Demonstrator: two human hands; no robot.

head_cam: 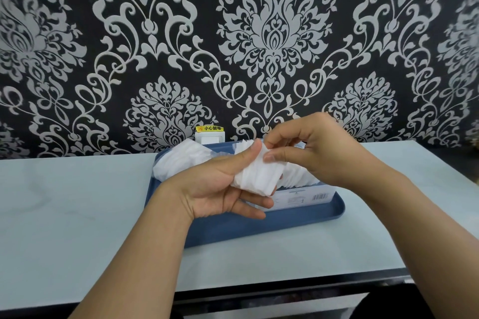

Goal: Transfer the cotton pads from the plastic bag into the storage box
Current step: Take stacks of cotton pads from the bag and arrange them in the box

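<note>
My left hand grips a thick stack of white cotton pads, thumb on top and fingers underneath. My right hand pinches the top of that stack with thumb and fingers. Both hands hover over a clear storage box with a barcode label on its front, in which a row of pads stands. The plastic bag with more white pads lies to the left of the box, partly hidden by my left hand.
Box and bag sit on a blue tray on a pale table against a black-and-silver patterned wall. A white wall socket with a yellow warning sticker is just behind the tray. The table's front edge runs near the bottom.
</note>
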